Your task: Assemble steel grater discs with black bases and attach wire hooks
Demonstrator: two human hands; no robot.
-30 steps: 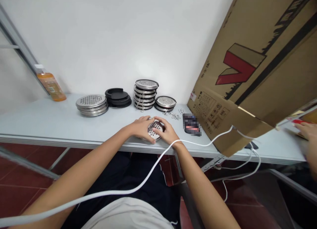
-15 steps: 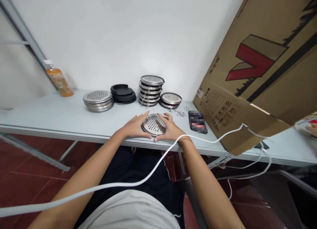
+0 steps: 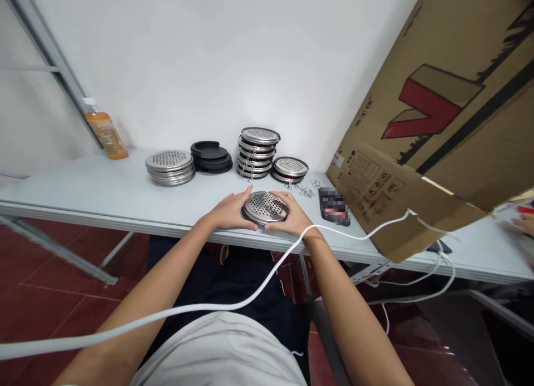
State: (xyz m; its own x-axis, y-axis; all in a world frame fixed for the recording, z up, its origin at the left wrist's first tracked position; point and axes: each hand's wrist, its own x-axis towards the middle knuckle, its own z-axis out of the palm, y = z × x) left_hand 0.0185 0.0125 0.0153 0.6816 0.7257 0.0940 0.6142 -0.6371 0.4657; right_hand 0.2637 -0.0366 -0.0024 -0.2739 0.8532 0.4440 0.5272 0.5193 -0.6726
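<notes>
A round perforated steel disc [image 3: 266,207] lies flat near the front edge of the pale table [image 3: 104,199], and both hands close on it from either side. The left hand [image 3: 231,212] cups the disc's left rim, its fingers curved around the edge and its thumb reaching over the far side, so the grip is half closed and pressed against the metal. The right hand [image 3: 291,216] mirrors it on the right rim, fingers curled onto the edge and thumb lying along the near side; the disc is pinched between the two hands rather than gripped by one alone. Whether the disc is lifted clear of the table or still rests on it cannot be told. Behind the disc, toward the wall, stands a tall stack of similar discs [image 3: 258,151], with a lower pair of discs [image 3: 290,169] just to the right of that stack and some small wire clips [image 3: 306,191] beside them. Left of the tall stack sits a pile of black round lids [image 3: 211,156], then a wide stack of perforated discs [image 3: 170,166], and far left an orange bottle [image 3: 106,132]. Right of the held disc lies a dark blurred phone [image 3: 334,207], beyond it a big cardboard box [image 3: 438,124]. A white cable [image 3: 233,306] crosses the right wrist.
</notes>
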